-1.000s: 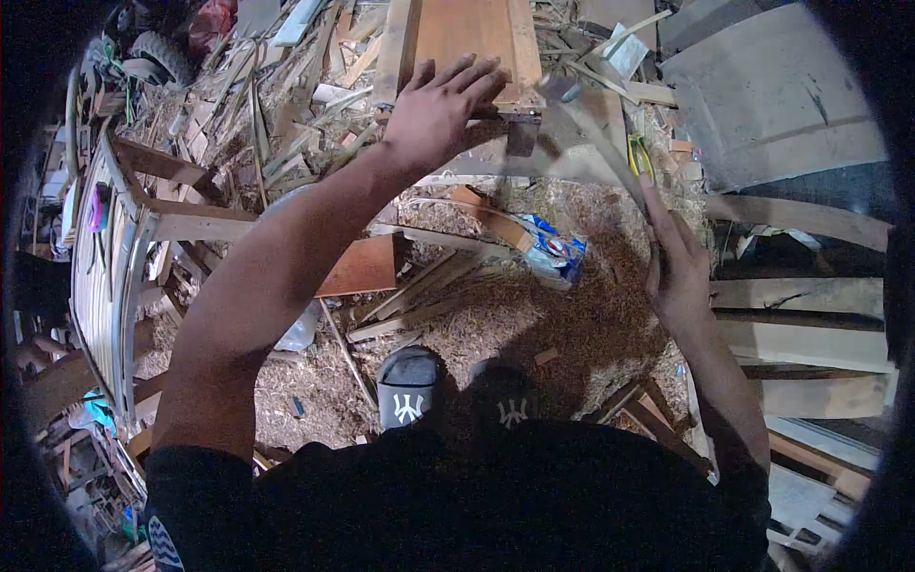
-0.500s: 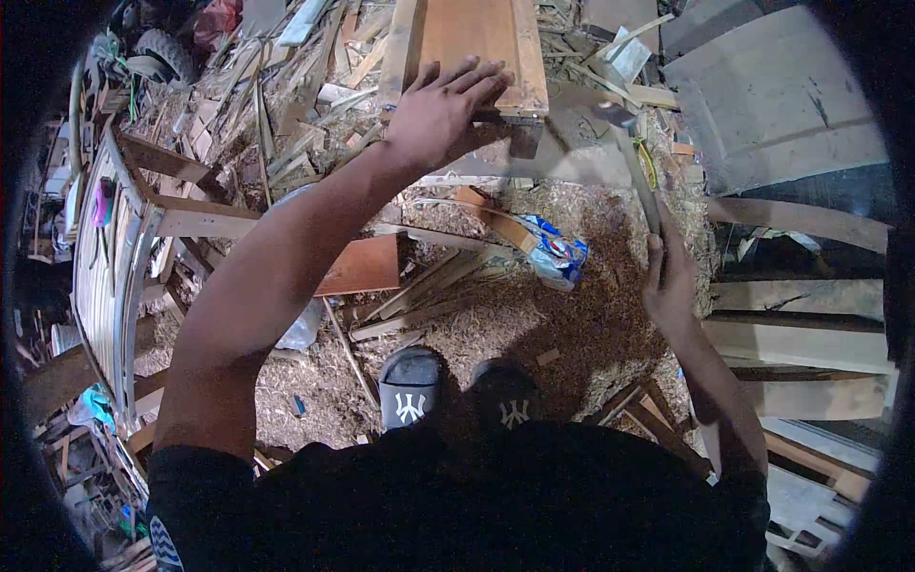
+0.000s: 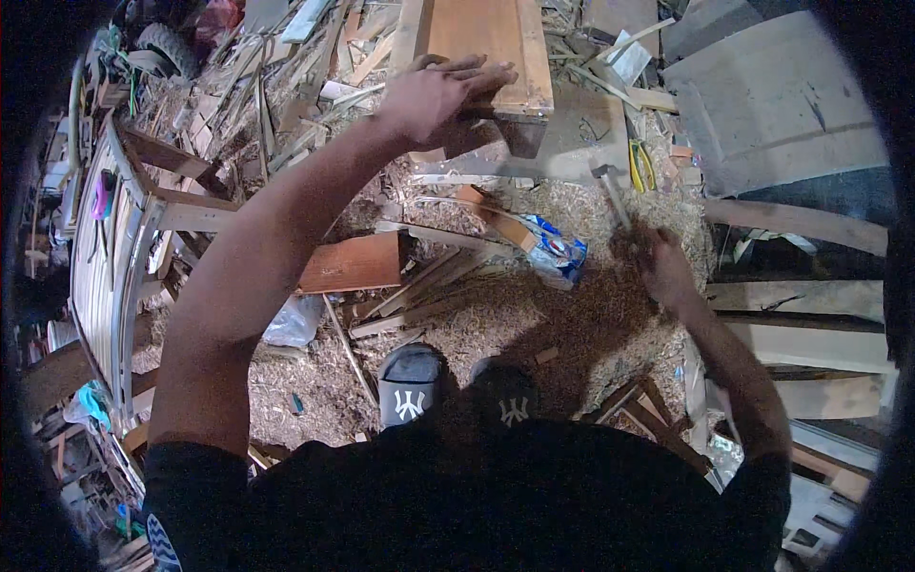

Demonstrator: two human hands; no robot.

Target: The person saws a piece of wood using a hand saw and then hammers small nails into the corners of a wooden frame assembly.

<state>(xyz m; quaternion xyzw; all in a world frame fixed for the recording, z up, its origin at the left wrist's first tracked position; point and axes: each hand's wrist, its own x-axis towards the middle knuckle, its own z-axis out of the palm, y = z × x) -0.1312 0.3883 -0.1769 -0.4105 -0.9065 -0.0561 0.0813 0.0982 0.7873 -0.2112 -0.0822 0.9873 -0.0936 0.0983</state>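
Note:
A wooden drawer-like piece (image 3: 477, 33) with raised side rails lies at the top middle. My left hand (image 3: 434, 100) rests across its near end, fingers apart and flattened. My right hand (image 3: 662, 262), right of centre, grips a hammer (image 3: 613, 195), whose metal head is below and right of the piece, clear of it. Yellow-handled pliers (image 3: 642, 167) lie just beyond the hammer on a flat board (image 3: 572, 153). What lies under the piece's near end is shadowed and hard to make out.
Wood offcuts (image 3: 429, 286) and shavings cover the ground around my sandalled feet (image 3: 410, 377). A slatted wooden frame (image 3: 100, 286) stands left, beside a reddish plank (image 3: 348, 262) and a blue plastic wrapper (image 3: 558, 253). Large panels (image 3: 772, 105) and planks (image 3: 801, 343) fill the right, a tyre (image 3: 167, 48) upper left.
My right hand has swung the hammer down toward me, its head dropping away from beside the wooden piece's end. My left hand has shifted slightly left on that piece.

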